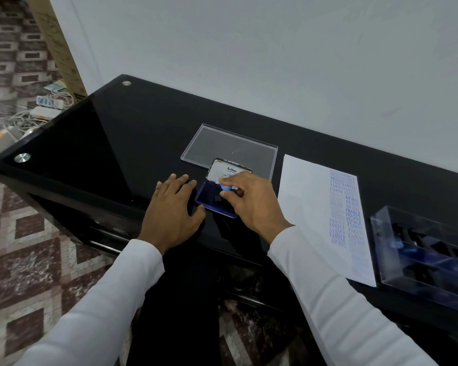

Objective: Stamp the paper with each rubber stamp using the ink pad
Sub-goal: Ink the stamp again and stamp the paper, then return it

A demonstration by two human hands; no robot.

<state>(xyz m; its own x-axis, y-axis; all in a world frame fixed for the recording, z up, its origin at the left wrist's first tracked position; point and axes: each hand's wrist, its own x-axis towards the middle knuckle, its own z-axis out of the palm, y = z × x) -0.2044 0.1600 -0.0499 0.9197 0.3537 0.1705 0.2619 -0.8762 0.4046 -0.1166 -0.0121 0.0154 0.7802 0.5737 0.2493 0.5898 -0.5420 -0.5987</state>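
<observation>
A black glass table [95, 143] with round metal fittings [22, 157] at its corners stands against a pale wall [275, 48]. On it lies a clear plastic lid [222, 143], flat and near the wall. Beyond the table's left end the patterned tile floor [16, 223] carries a tangle of white power strips and cables [40, 112] — with some small packets (too blurred to read) beside them — and a brown board [58, 48] leans along the wall.
</observation>
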